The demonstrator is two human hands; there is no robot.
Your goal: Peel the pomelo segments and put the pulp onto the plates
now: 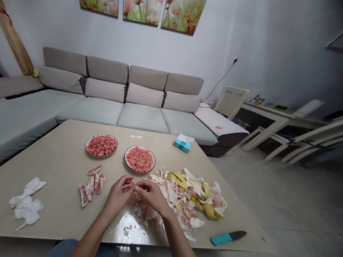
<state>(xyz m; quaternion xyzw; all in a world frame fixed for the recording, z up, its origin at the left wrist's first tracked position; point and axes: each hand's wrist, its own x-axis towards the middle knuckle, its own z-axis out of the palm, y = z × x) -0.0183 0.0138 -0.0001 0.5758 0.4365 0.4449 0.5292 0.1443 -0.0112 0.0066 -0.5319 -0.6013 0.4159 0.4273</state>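
Note:
My left hand (117, 195) and my right hand (151, 195) meet over the table's near middle, fingers pinched together on a pink pomelo segment (128, 186). Just right of my hands lies a heap of pomelo peel and white membrane (187, 194). Several unpeeled pink segments (91, 185) lie to the left of my left hand. Two round plates, the left plate (101, 145) and the right plate (140, 159), hold peeled pink flesh beyond my hands.
The beige table (59, 157) also carries crumpled white tissues (26, 203) at the left, a teal tissue pack (183, 144) at the far right, and a teal-handled knife (227, 237) near the front right edge. A grey sofa (107, 103) stands behind.

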